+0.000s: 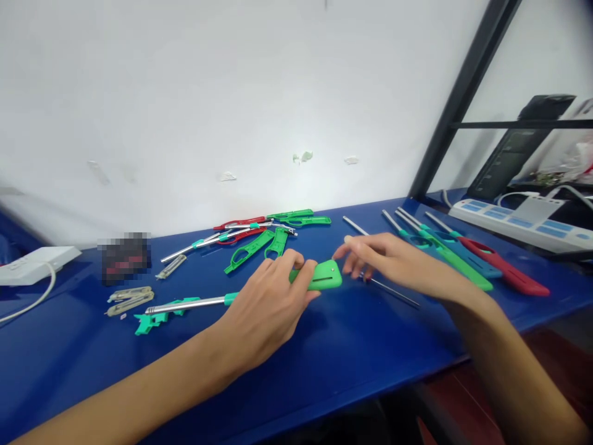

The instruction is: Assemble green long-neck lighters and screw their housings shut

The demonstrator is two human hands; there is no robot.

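My left hand (273,303) is wrapped round a green lighter (326,275); its metal tube points left, and the broad handle end sticks out past my fingers. Just right of that end is my right hand (377,256), its fingers bent with thumb and fingertips close together; whatever they may hold is too small to make out. Beneath the right hand lies a thin metal rod or screwdriver (393,293). Teal plastic parts (152,322) lie under the lighter's tube.
Green shell halves (250,250) and red ones (241,222) lie by the wall. Pale clear parts (130,300) are at left. Finished-looking lighters, one red (504,266), lie at right beside a power strip (523,222). A black frame post (451,105) rises behind.
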